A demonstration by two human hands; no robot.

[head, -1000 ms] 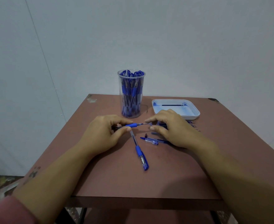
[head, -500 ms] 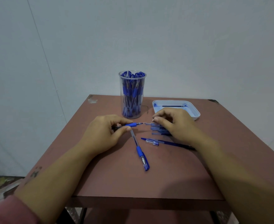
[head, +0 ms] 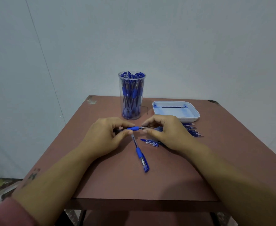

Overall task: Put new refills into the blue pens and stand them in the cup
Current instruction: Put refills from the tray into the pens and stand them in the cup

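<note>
Head cam looking down at a small setup, so going left to right. A pink sleeve [head: 6, 212] sits at the bottom left corner. The left hand [head: 104, 136] has its fingers curled around a blue pen [head: 134, 128], thumb and forefinger pinching it at the blue grip, and the pen lies roughly level just above the surface.

Right behind it is the clear cup [head: 131, 97], standing upright near the back edge and packed with blue pens [head: 130, 88], caps up, pretty much filling it to the rim. In front of the hands, a second pen [head: 140, 154] lies loose on the surface, angled toward the camera. Just right of that is a short clear and blue pen piece [head: 151, 142], partly tucked under the right hand.

The right hand [head: 168, 132] meets the left one in the middle, fingers narrowed to a pinch on the tip end of the held pen.

Further right, a shallow white tray [head: 191, 119] holds one thin dark refill [head: 171, 107] lying along its far side, with something small and blue at the right end that I can't make out. Just in front of the tray, a row of refills [head: 193, 131] lies side by side, half hidden by the right hand.

The surface [head: 117, 181] is a reddish-brown tabletop with scuffed back corners. Behind it is a plain pale wall, and a bit of patterned floor shows at the lower left.
</note>
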